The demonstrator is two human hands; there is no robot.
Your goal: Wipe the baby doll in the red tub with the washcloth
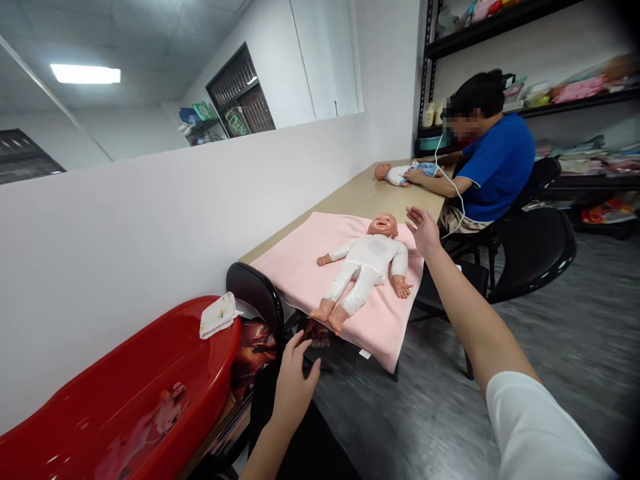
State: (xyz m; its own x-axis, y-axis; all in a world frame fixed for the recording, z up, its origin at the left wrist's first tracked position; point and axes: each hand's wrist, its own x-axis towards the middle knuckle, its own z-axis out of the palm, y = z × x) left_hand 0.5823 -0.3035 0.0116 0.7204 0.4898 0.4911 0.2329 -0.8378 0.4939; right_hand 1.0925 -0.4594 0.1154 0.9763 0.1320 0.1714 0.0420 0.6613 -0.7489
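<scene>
1. The person's left hand point(294, 380) is hanging open before the near table edge, fingers loosely spread, holding nothing visible.
2. A life-like baby doll with bare, glossy plastic-looking head and extremities and a white body point(373, 253) is lying face-up on a pale pink cloth point(295, 260), which is covering the near end of a tan, flat-topped table point(357, 190). Its long axis is running obliquely, feet at lower left pointing toward the person, head farther off at upper right.
3. The torso is probably yielding, the head firmer and slicker, the weight moderate; neck and hips are offering the likeliest supporting holds.
4. The right hand point(425, 230) is hovering beside the head, apparently empty, fingers parted.
</scene>
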